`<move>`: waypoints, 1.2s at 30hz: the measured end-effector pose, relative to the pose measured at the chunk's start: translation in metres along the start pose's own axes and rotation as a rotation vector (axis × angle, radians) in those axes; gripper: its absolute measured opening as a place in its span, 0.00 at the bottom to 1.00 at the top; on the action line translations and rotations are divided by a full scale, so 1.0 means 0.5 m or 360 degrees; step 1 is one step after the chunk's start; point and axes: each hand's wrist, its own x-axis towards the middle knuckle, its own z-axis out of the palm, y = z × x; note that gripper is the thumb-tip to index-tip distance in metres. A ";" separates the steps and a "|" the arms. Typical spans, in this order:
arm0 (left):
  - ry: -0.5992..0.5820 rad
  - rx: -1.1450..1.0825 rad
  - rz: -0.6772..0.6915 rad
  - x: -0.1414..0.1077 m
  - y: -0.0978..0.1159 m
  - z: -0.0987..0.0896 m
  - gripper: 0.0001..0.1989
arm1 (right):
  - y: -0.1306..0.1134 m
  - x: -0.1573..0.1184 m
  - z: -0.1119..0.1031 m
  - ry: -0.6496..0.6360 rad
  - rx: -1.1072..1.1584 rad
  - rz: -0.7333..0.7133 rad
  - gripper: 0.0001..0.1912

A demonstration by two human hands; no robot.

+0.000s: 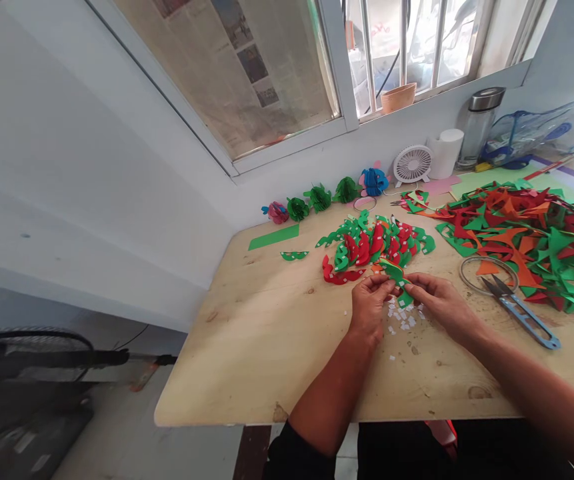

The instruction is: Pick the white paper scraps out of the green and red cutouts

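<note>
Both hands pinch a green paper cutout (405,297) dotted with small white squares, its upper end fanned into layers. My left hand (371,305) grips it from the left, fingers closed. From the right, my right hand (435,299) holds its lower part between thumb and fingers. Loose white paper bits (407,323) are scattered on the table just below the hands. Right behind them lies a heap of red and green scalloped cutouts (364,245), many bearing white squares. One green cutout (294,255) lies apart to the left.
Thread snips (529,320) and a tape ring (463,275) sit right of my hands, beside a large pile of paper scraps (527,233). Along the wall stand several folded paper figures (319,198), a small white fan (413,164) and a glass bottle (477,130). A green strip (273,237) lies left.
</note>
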 end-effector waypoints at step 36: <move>-0.0288 -0.0010 0.0222 0.002 0.028 -0.022 0.15 | 0.003 -0.001 0.000 -0.0077 0.0024 0.0125 0.22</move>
